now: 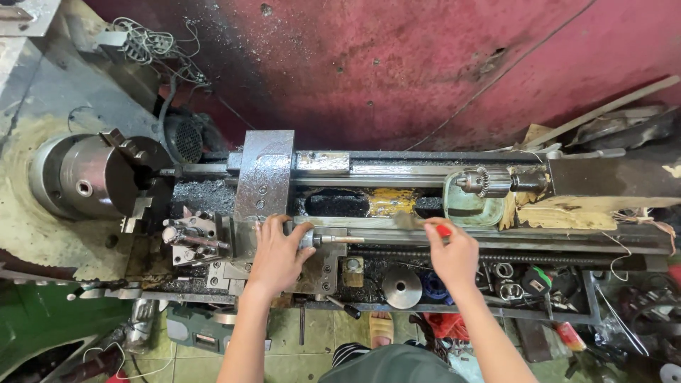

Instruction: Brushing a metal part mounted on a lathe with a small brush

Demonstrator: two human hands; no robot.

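Note:
I look down on a metal lathe. My left hand (pixel 277 253) rests on the grey carriage (pixel 264 177), fingers spread beside a small crank handle (pixel 333 240) on the cross slide. My right hand (pixel 452 255) grips a red-handled brush (pixel 425 225) whose blurred head lies on the front bed rail (pixel 539 237). The tool post (pixel 190 237) sits left of my left hand. The round chuck (pixel 92 177) is at the far left.
The tailstock with a drill chuck (pixel 489 183) stands at the right on the bed. A tray (pixel 496 284) below the bed holds a round disc (pixel 401 286), rings and small parts. Metal chips (pixel 202 195) cover the bed near the chuck. A red wall (pixel 425 64) lies behind.

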